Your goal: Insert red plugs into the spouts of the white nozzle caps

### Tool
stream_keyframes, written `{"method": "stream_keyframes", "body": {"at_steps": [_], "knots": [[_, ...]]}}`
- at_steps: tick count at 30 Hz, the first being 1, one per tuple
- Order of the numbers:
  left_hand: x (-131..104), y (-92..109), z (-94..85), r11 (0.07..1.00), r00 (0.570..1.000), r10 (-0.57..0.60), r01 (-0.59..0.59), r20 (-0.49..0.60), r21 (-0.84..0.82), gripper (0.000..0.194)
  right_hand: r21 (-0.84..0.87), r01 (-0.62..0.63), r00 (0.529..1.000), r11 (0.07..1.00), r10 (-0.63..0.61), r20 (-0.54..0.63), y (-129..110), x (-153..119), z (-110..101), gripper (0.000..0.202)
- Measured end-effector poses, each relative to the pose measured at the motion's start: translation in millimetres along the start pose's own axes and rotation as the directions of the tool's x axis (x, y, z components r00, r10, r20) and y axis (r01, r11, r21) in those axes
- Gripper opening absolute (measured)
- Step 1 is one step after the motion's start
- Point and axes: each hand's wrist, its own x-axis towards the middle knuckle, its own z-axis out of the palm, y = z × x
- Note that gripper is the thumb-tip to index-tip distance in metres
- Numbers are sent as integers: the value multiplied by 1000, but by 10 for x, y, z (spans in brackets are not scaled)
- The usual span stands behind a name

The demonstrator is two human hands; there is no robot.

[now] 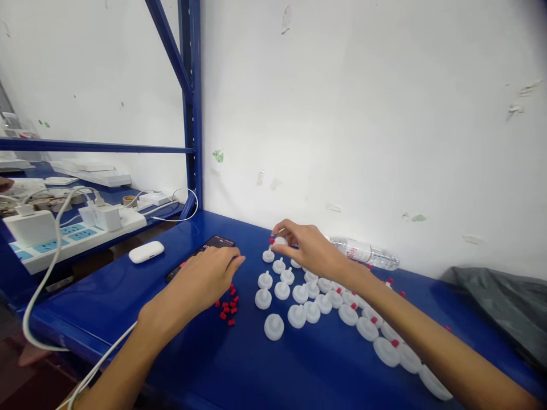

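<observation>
My right hand point(305, 245) pinches a white nozzle cap point(280, 241) between thumb and fingers, above the far end of the group. A small red tip cap shows at the nozzle's end, by my fingertips. My left hand point(216, 267) hovers over the edge of the phone point(200, 253), its fingers curled together; anything inside them is hidden. Below it lies a loose cluster of small red tip caps point(226, 310). Several white nozzle caps point(274, 327) stand nozzle-up on the blue table point(239, 364). Those nearer my right forearm, such as one nozzle cap point(387, 352), carry red tips.
A clear plastic bottle point(367, 253) lies against the wall behind my right hand. A white earbud case point(146, 252) sits left of the phone. Further left are a power strip point(77, 236) and white cables point(55, 267). A dark grey bag point(499, 307) lies at the right.
</observation>
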Motion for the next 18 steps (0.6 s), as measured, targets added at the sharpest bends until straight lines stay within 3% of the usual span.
{"method": "stream_keyframes", "body": {"at_steps": [3,8,11,15,18], "knots": [[-24,98,-32,986,989,116,-126,-96,-106,41,-98,175,984,980,-176,-6,-210,-30,36,42],[-45,200,-34,980,965,189,-198,-183,-33,39,-218,344,931,913,-362,-48,-373,-11,35,36],[-30,241,2,987,967,128,-147,-222,-69,45,-282,386,908,878,-416,-52,-416,4,13,33],[2,201,36,953,967,14,-90,-255,-290,47,-415,429,876,802,-481,-24,-367,-7,-16,29],[2,27,-42,889,958,-88,-48,-273,-455,47,-427,288,938,857,-343,-56,-132,-17,-86,19]]}}
